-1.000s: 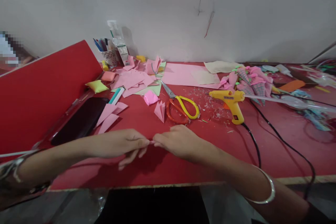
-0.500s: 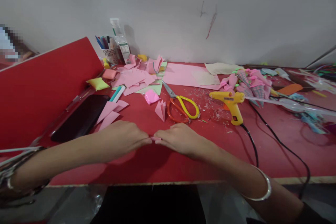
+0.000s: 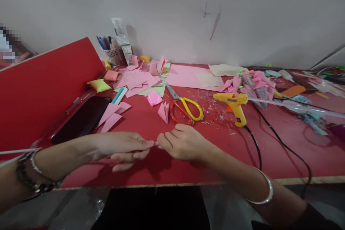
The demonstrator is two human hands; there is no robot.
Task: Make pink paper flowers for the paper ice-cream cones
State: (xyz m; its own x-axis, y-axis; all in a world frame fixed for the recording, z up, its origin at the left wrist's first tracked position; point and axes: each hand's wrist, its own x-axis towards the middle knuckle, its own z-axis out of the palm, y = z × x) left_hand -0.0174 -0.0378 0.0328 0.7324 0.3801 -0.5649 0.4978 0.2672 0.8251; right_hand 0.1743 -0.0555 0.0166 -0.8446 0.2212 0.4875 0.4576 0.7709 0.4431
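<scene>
Tiny pink paper bit (image 3: 156, 144), barely visible, pinched btwn left hand (image 3: 122, 147) & right hand (image 3: 183, 143), just above red surface (image 3: 242, 151).

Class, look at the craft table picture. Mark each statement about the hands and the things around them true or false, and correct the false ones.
1. The left hand and right hand meet over a small pink piece. True.
2. The scissors have blue handles. False: one handle is yellow, the other orange.
3. The glue gun lies on the red table, right of the scissors. True.
4. The right hand grips the glue gun. False: the glue gun lies apart from both hands.
5. A dark phone lies left of the hands, beside pink paper triangles. True.
</scene>
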